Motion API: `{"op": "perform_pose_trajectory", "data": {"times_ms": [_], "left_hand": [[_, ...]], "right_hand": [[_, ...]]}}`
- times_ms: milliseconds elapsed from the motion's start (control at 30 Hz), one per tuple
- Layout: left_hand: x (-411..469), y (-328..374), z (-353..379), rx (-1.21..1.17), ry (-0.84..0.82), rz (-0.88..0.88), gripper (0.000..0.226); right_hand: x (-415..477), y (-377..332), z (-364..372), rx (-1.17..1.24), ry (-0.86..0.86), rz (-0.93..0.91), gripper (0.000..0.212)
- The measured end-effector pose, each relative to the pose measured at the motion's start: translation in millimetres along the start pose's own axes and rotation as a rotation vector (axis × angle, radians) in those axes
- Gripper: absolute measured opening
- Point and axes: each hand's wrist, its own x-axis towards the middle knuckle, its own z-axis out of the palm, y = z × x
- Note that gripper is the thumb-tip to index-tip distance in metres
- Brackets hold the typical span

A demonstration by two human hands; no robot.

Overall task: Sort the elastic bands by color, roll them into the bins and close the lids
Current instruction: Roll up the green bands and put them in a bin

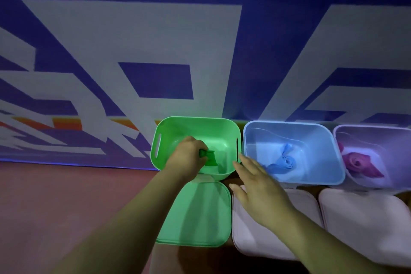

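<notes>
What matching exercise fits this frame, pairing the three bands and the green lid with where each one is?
Things:
1. green band
2. blue band
3. pink band
4. green lid

Places:
a. rolled, in the blue bin
b. flat, in front of the green bin
c. gripped by the left hand
d. in the purple bin

Pairs: 1-c, 2-a, 3-d, 4-b

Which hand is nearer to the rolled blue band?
Right. The right hand hovers open just left of the blue band, by the blue bin; the left hand is farther left, gripping the green band inside the green bin.
</notes>
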Motion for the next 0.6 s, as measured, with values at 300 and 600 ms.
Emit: {"op": "perform_pose_trajectory", "data": {"times_ms": [300, 600], "left_hand": [[-40.1, 5.5, -7.6, 0.039, -0.012, 0.032, 0.040], [-172.7, 36.0, 47.5, 0.023, 0.196, 0.017, 0.050]], "right_hand": [[-18.0, 11.8, 4.9, 0.018, 0.075, -0.057, 0.062], [-128.1, 37.6, 9.4, 0.063, 0.211, 0.041, 0.044]]}}
